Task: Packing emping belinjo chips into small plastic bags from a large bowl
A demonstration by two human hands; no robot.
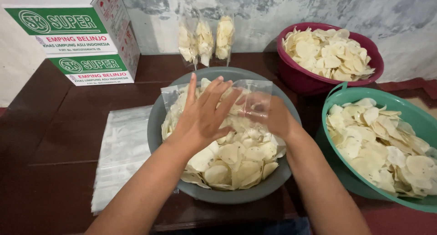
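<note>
Clear plastic bag (248,100), thin and see-through, is held between the person's two hands just above a grey basin (157,125) heaped with pale, flat, roundish crackers (236,157). The left hand (205,114) lies flat against the near side of the bag, fingers straight and slightly fanned, thumb pointing up. The right hand (273,116) is seen through the plastic and appears to be inside or behind the bag; its fingers are blurred by the film, so whether they are spread or curled cannot be told. The bag looks empty or nearly so, which suggests filling has barely begun for this one. Three filled bags (205,41) of the same crackers already stand upright against the wall at the back of the dark wooden table (45,139). Much remains: the grey basin is full, and so are a maroon basin (309,82) behind on the right and a teal basin (350,180) near the right edge. A stack of flat empty bags (120,148) lies just left of the grey basin. Two green and white cartons (77,34) are stacked at the back left. Nothing stands between the hands and the crackers.
</note>
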